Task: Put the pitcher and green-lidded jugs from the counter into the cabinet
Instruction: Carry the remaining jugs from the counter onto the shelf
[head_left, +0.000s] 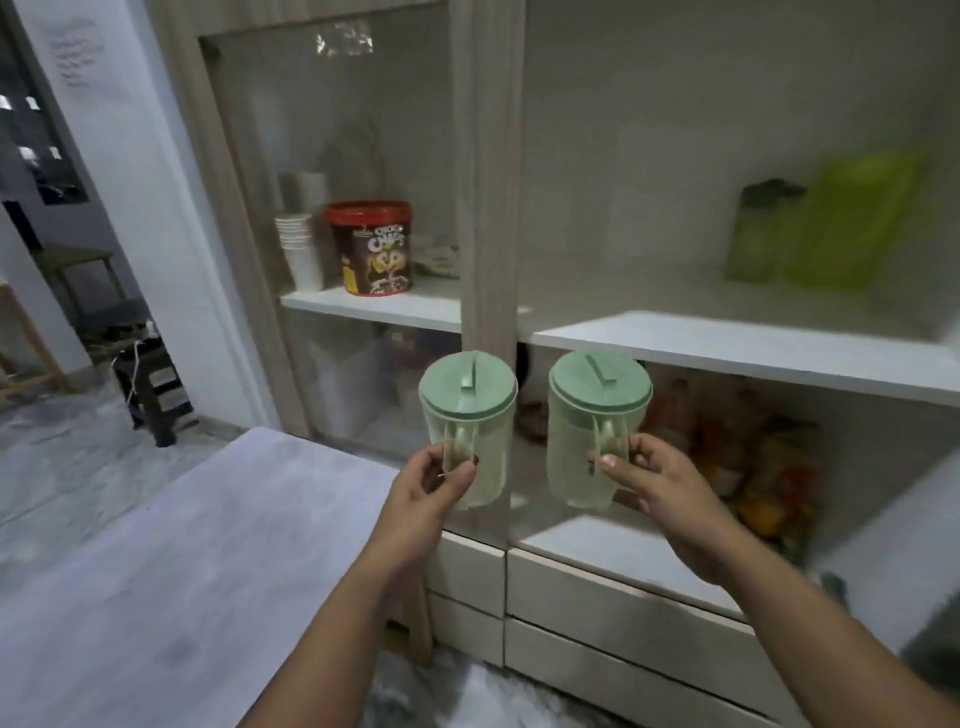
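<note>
I hold two pale green jugs with green lids up in front of the cabinet (491, 156). My left hand (434, 483) grips the handle of the left jug (480, 431), which hangs before the cabinet's middle post. My right hand (652, 480) grips the handle of the right jug (576, 447), which hangs before the open right compartment, just below the white middle shelf (753, 348). Both jugs are upright and look empty. A green-tinted pitcher (763, 228) with a dark lid stands on that shelf at the right, blurred.
A lime-green flat object (852, 223) leans beside the pitcher. Behind the left glass door stand a red-lidded cereal tub (371, 249) and stacked white cups (301, 249). Colourful packets (748, 467) fill the lower right compartment. White drawers (623, 613) sit below. A grey counter (182, 561) lies at left.
</note>
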